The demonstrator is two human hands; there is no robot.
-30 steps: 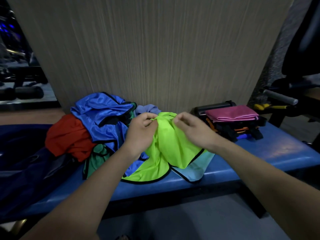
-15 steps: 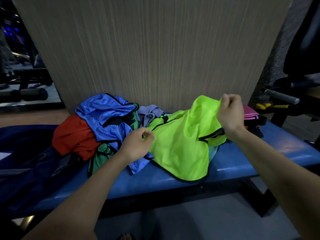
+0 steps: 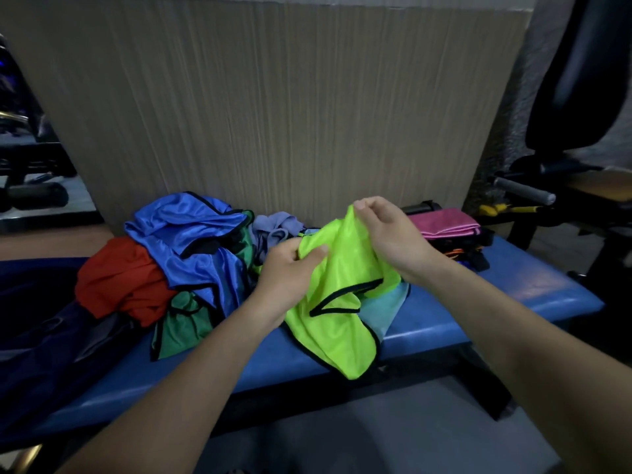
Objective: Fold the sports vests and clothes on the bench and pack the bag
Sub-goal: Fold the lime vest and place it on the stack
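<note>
A neon yellow-green vest (image 3: 342, 302) with black trim hangs between my hands over the blue bench (image 3: 513, 289). My left hand (image 3: 290, 268) grips its left part, and my right hand (image 3: 390, 234) pinches its top edge higher up. Its lower part droops past the bench's front edge. To the left lies a pile: a shiny blue vest (image 3: 191, 241), a red garment (image 3: 119, 282), a green vest (image 3: 181, 326) and a lilac cloth (image 3: 273, 227). A light blue vest (image 3: 386, 309) lies under the neon one. A dark navy bag (image 3: 41, 336) sits at the far left.
A folded pink cloth (image 3: 441, 224) lies on a dark stack with orange straps (image 3: 468, 254) at the bench's right end. A ribbed beige wall panel (image 3: 273, 114) stands right behind the bench. Black gym equipment (image 3: 564, 186) stands at the right.
My right hand has come back left and down towards my left hand, bunching the neon vest that was stretched out wide. My left hand has taken a fuller hold of the fabric.
</note>
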